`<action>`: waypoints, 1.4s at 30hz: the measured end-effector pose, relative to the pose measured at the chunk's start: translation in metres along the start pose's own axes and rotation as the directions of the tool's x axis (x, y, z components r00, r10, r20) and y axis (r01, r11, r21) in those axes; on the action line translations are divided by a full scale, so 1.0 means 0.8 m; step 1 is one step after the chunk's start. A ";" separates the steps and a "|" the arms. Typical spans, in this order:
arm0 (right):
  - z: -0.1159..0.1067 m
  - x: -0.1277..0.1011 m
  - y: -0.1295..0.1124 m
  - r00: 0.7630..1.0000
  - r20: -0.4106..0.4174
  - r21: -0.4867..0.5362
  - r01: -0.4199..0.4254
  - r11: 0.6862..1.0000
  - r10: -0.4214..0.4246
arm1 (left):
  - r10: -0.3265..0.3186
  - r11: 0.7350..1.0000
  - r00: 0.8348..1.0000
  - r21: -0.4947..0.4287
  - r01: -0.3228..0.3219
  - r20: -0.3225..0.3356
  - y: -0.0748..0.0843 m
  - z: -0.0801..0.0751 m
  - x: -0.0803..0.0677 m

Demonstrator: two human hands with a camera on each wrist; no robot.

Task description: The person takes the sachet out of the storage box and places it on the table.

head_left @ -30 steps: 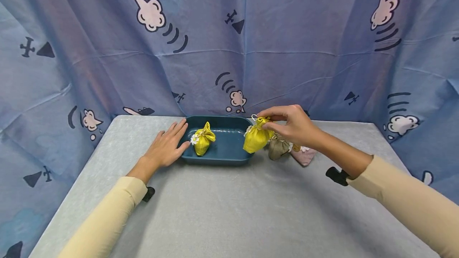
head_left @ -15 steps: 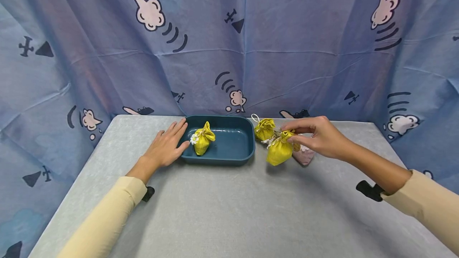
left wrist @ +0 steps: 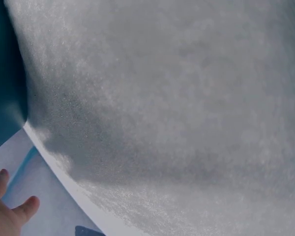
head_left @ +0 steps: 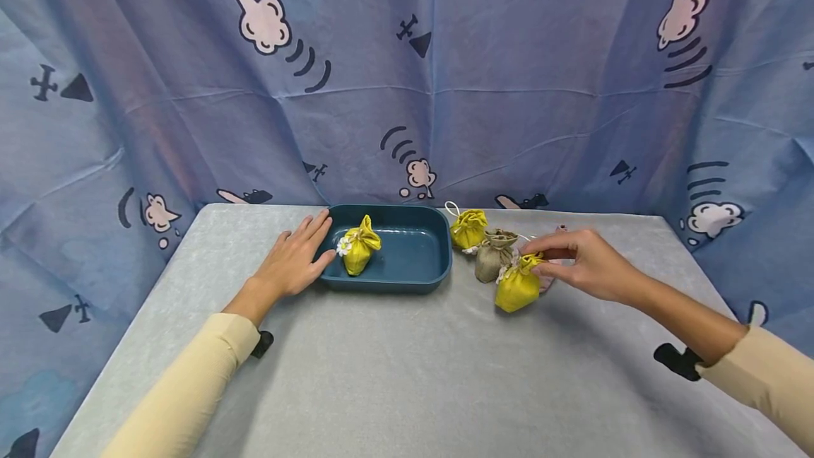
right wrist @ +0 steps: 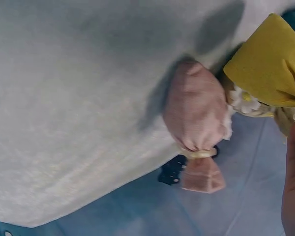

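My right hand pinches the gathered neck of a yellow drawstring pouch, which hangs close over the table in front of the other pouches. In the right wrist view this yellow pouch fills the upper right corner, beside a pink pouch. My left hand lies with straight fingers along the left end of a dark teal tray. Inside the tray stands another yellow pouch with a white flower. The left wrist view shows mostly table, with fingers at the lower left.
Right of the tray, a third yellow pouch with a white loop and an olive-brown pouch sit side by side. The pale grey table ends at a blue patterned curtain.
My right hand has carried the yellow pouch from the tray's right end rightward and toward me, uncovering the olive-brown pouch and the yellow one behind. The left hand stays put.
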State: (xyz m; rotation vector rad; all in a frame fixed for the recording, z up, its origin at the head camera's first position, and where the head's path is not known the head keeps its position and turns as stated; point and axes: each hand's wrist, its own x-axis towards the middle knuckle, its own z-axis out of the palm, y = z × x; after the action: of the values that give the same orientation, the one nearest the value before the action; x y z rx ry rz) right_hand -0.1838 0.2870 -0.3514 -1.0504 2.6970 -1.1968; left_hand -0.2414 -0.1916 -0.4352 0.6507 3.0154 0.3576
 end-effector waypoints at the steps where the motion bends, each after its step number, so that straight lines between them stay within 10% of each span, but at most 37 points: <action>1: 0.001 -0.002 0.002 1.000 0.003 0.005 -0.005 1.000 0.005 | 0.001 1.000 1.000 -0.001 -0.001 -0.001 0.000 0.000 0.000; 26: 0.007 0.002 0.007 0.992 0.044 -0.135 -0.114 0.984 0.121 | -0.002 1.000 1.000 -0.010 0.002 0.001 -0.001 0.001 0.002; 42: 0.024 0.086 -0.041 0.993 0.067 -0.018 -0.100 0.995 0.101 | 0.000 1.000 1.000 -0.010 0.000 -0.007 -0.001 0.001 0.000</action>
State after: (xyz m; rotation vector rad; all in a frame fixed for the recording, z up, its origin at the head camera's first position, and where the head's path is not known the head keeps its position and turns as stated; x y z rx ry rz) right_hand -0.2133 0.2187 -0.3259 -0.9258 2.6754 -1.1070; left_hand -0.2416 -0.1917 -0.4365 0.6498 3.0180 0.3761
